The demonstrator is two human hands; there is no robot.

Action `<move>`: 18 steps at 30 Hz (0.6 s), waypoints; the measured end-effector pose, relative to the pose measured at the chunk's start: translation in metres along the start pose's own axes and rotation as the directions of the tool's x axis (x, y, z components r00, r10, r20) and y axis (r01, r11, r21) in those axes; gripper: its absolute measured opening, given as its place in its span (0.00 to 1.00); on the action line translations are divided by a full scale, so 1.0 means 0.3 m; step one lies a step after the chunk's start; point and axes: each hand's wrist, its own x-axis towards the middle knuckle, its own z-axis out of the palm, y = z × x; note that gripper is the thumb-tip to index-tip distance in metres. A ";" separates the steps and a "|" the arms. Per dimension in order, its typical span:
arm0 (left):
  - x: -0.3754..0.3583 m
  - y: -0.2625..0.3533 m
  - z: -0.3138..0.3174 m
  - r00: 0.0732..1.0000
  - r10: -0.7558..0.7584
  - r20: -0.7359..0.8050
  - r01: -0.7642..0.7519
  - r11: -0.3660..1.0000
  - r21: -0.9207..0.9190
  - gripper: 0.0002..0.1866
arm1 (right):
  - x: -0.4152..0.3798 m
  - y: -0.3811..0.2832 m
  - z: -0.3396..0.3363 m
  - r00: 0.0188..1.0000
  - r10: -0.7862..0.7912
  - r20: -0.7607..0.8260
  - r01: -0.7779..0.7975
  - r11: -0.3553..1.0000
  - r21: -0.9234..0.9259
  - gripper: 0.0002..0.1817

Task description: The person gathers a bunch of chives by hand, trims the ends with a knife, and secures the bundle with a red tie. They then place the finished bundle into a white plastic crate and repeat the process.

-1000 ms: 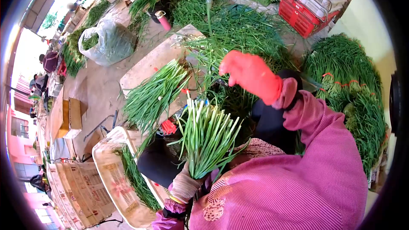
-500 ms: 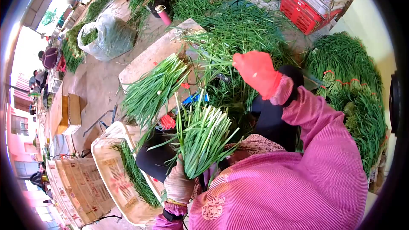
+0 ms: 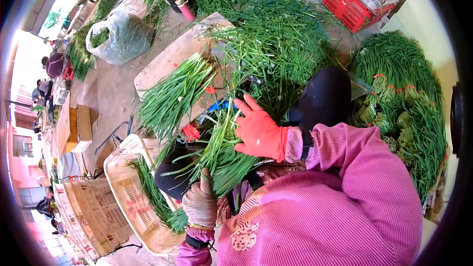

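The bunch of greens (image 3: 220,149) is gripped at its leafy end by the left hand (image 3: 200,206), before the torso (image 3: 315,212), its long axis pointed outward; nearer its stems (image 3: 228,118), the right hand (image 3: 260,134) is held spread, contact unclear.

The pale-gloved left hand (image 3: 201,203) grips a green bunch (image 3: 219,150); the red-gloved right hand (image 3: 259,132), fingers spread, is against its side; a second bunch (image 3: 180,93) lies on the worktop (image 3: 160,69), leaves overhanging; a cream crate (image 3: 127,199) holds more greens (image 3: 156,198).
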 end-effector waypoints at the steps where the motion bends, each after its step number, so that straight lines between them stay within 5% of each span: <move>1: 0.000 0.002 -0.002 1.000 -0.008 0.024 0.008 1.000 0.011 0.35 | -0.001 -0.004 0.010 0.999 -0.004 0.035 0.004 1.000 -0.007 0.22; 4: 0.000 0.009 -0.002 1.000 -0.017 0.013 0.017 0.999 -0.038 0.33 | 0.015 0.011 0.056 0.995 0.044 0.087 -0.031 0.989 -0.143 0.20; 8: 0.021 0.021 -0.009 0.997 -0.077 0.025 0.078 0.996 -0.041 0.31 | -0.005 -0.015 0.092 0.989 0.115 -0.092 -0.106 0.990 0.094 0.14; 14: 0.020 0.011 -0.007 0.995 -0.088 0.045 0.089 0.996 -0.021 0.35 | 0.010 0.073 0.180 0.987 0.032 -0.155 -0.039 0.999 -0.037 0.06; 16: 0.010 0.005 -0.006 0.995 -0.093 0.031 0.094 0.995 -0.027 0.37 | 0.026 0.132 0.167 0.996 0.059 -0.070 -0.068 0.988 -0.136 0.04; 17: -0.003 -0.010 0.004 0.994 -0.110 -0.009 0.109 0.992 -0.062 0.38 | 0.019 0.186 0.159 0.982 0.029 -0.186 -0.090 0.941 -0.325 0.03; 18: -0.014 -0.022 0.009 0.991 -0.126 -0.050 0.121 0.988 -0.097 0.39 | 0.020 0.248 0.137 0.972 0.142 -0.187 -0.179 0.964 -0.196 0.03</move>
